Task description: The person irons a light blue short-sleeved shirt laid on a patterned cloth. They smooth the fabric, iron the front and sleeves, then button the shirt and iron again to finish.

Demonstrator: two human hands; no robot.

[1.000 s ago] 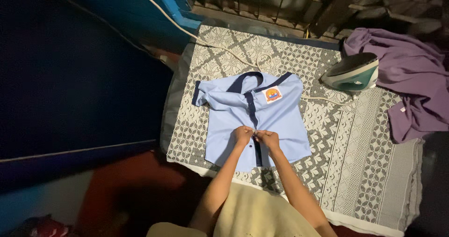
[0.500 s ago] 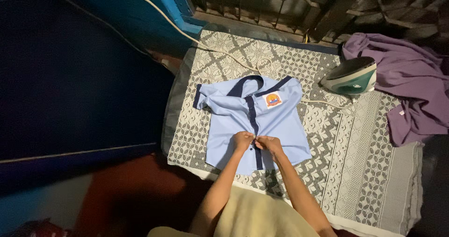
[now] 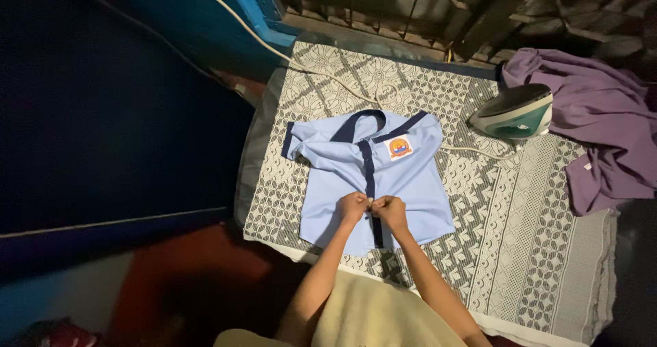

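A light blue shirt [image 3: 410,183] with a dark navy collar, sleeve trim and front strip lies flat on a patterned grey-and-white cloth [image 3: 506,217]. A small orange and white badge sits on its chest. My left hand [image 3: 352,207] and my right hand [image 3: 390,211] meet at the navy front strip, low on the shirt, each pinching the fabric edge on its side. The fingertips touch one another over the strip.
A green and white iron [image 3: 514,111] rests at the cloth's right, its white cord [image 3: 321,70] running back to the upper left. A crumpled purple garment [image 3: 602,121] lies at the far right. A dark blue wall stands to the left.
My hands have stayed at the shirt's front strip, shifting only slightly as the fingers work the fabric. The view has barely moved.
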